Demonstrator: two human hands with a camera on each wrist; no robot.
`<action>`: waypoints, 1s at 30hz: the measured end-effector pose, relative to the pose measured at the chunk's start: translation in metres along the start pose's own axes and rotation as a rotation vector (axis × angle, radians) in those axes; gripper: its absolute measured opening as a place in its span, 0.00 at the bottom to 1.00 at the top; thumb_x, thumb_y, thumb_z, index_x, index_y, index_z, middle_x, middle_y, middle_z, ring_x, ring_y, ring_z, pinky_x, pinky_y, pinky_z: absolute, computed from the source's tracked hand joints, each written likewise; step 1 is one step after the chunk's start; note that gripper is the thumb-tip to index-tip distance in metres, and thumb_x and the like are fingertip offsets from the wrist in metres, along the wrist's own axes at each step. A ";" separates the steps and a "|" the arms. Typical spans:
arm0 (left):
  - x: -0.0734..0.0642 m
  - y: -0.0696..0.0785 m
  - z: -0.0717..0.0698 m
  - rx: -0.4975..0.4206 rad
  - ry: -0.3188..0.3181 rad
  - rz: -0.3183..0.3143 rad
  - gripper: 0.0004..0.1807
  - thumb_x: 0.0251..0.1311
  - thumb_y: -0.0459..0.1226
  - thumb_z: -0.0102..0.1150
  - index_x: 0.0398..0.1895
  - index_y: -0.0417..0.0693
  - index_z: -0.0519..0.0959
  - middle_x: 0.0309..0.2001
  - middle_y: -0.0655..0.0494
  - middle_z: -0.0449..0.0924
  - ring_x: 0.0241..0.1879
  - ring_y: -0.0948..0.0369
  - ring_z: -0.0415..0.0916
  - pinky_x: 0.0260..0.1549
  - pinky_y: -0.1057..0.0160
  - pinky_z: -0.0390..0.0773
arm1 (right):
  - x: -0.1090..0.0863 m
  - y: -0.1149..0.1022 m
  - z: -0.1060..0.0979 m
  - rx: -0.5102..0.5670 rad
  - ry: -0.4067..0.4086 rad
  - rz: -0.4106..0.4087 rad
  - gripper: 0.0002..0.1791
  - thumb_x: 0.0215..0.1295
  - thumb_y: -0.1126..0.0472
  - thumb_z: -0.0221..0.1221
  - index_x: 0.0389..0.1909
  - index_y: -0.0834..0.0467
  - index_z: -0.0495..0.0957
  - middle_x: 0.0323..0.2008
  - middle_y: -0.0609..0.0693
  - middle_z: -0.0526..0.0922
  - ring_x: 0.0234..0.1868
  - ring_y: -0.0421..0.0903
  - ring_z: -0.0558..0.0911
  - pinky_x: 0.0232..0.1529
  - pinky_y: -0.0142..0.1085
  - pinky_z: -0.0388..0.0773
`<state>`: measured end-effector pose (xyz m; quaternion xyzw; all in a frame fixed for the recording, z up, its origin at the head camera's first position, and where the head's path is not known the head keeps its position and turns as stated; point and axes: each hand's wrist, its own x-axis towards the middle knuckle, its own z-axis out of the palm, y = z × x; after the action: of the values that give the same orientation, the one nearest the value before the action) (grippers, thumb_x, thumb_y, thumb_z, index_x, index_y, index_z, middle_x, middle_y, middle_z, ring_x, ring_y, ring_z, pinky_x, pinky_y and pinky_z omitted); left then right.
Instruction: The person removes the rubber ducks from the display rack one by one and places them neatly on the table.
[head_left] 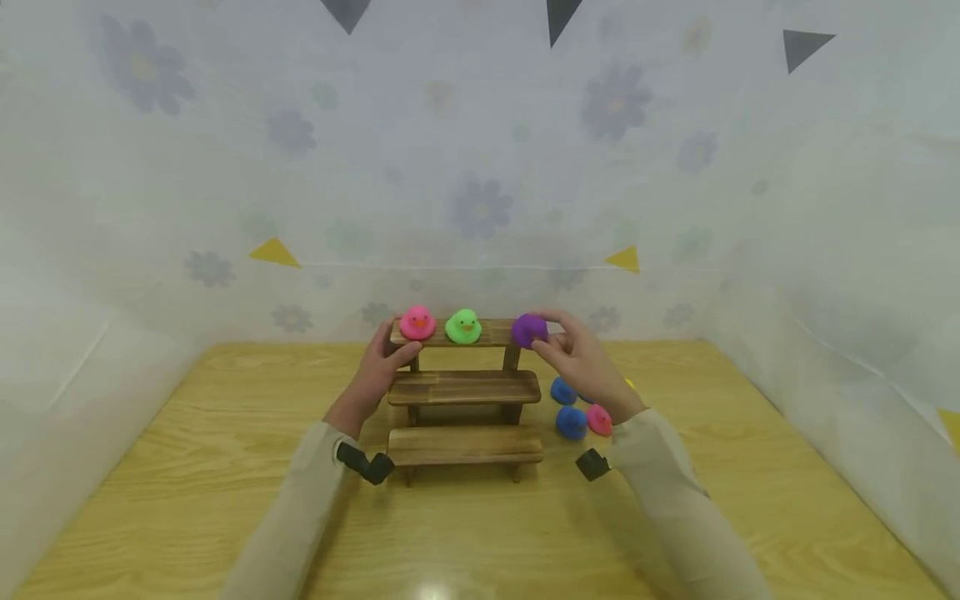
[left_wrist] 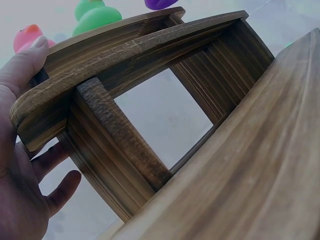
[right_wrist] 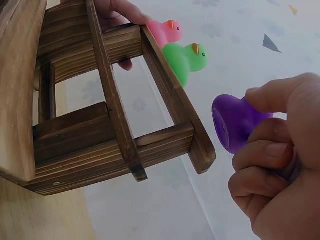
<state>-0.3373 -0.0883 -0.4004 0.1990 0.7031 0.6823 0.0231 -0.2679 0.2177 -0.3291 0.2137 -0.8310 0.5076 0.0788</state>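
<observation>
A three-tier wooden shelf (head_left: 465,387) stands on the table. On its top tier sit a pink rubber duck (head_left: 417,323) and, to the right, a green rubber duck (head_left: 463,327). My left hand (head_left: 372,379) grips the left end of the top tier, thumb in front near the pink duck and fingers behind. Between thumb and fingers, my right hand (head_left: 581,358) pinches a purple rubber duck (right_wrist: 237,122). In the right wrist view, a gap shows between the purple duck's flat base and the right end of the top tier (right_wrist: 200,150).
Right of the shelf, on the wooden table (head_left: 465,533), lie blue ducks (head_left: 572,422), a small pink duck (head_left: 599,420) and something yellow (head_left: 629,384), partly hidden by my right hand and wrist. Flower-patterned white sheeting (head_left: 480,167) encloses the back and sides.
</observation>
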 end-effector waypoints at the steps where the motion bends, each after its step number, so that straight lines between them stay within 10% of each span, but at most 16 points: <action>1: 0.000 0.000 0.000 0.000 0.003 0.003 0.31 0.70 0.41 0.51 0.73 0.53 0.54 0.61 0.40 0.66 0.60 0.42 0.65 0.60 0.48 0.67 | -0.001 0.000 0.000 0.001 0.003 -0.002 0.21 0.71 0.63 0.54 0.63 0.58 0.67 0.15 0.43 0.60 0.14 0.37 0.56 0.16 0.30 0.53; 30: 0.001 -0.007 -0.005 0.014 0.010 0.006 0.30 0.70 0.41 0.52 0.71 0.53 0.56 0.62 0.42 0.66 0.57 0.50 0.69 0.58 0.49 0.69 | -0.042 0.017 -0.021 0.054 -0.011 -0.137 0.21 0.68 0.74 0.51 0.61 0.69 0.65 0.15 0.41 0.60 0.12 0.37 0.56 0.09 0.36 0.53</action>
<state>-0.3410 -0.0929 -0.4064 0.1982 0.7071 0.6786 0.0162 -0.2394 0.2544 -0.3473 0.2749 -0.8007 0.5222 0.1033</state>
